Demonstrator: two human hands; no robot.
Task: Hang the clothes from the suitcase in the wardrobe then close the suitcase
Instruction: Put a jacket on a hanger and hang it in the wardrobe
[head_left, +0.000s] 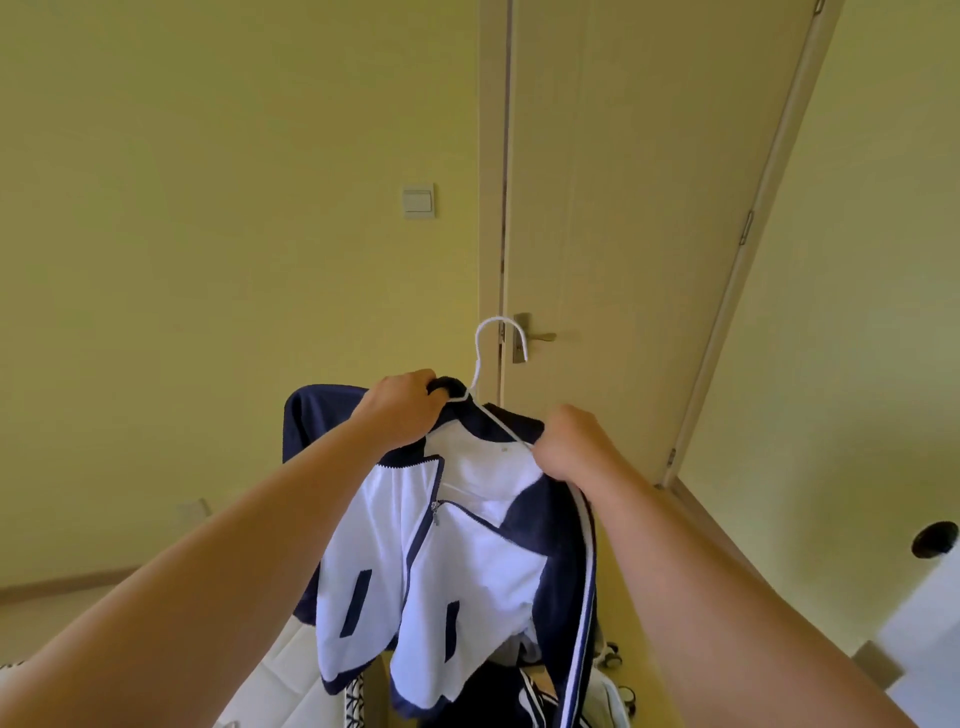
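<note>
We hold a white and navy jacket (467, 571) up in front of a closed door (649, 208), on a white hanger (496, 319) whose hook stands free above the collar. Our left hand (402, 408) grips the dark collar, and our right hand (569, 441) pinches the hanger's arm at the jacket's shoulder.

A person's forearms, uncovered along their whole visible length, end in bare hands: the left hand (402, 410) and the right hand (571, 441).
</note>
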